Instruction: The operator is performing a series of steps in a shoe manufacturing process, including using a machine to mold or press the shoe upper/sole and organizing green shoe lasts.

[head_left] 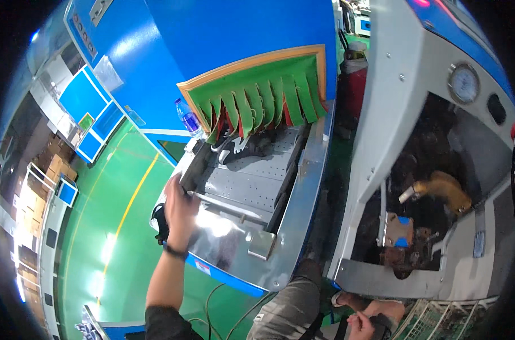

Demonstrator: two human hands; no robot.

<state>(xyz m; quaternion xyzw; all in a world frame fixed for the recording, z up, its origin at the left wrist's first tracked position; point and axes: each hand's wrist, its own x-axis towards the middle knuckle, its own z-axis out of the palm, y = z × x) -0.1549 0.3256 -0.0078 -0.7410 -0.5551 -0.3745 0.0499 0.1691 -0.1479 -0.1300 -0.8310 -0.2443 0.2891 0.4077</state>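
Observation:
My left hand [180,211] is at the near left corner of a metal-edged conveyor bed, thumb toward the bed. Its fingers are closed around a black and white shoe [159,221], mostly hidden behind the hand and hanging outside the bed's left side. On the grey perforated conveyor plates [240,184], another black and white shoe [239,148] lies partly under green strip curtains [257,105] at the machine's opening. My right hand [360,327] is low at the bottom edge, near my legs, its fingers curled in with nothing visible in them.
A water bottle [188,118] stands by the opening's left side. To the right rises a grey machine [382,141] with a round gauge [464,83] and a dark recess. A wire basket [444,320] is at lower right. Cables [212,306] hang below the bed over green floor.

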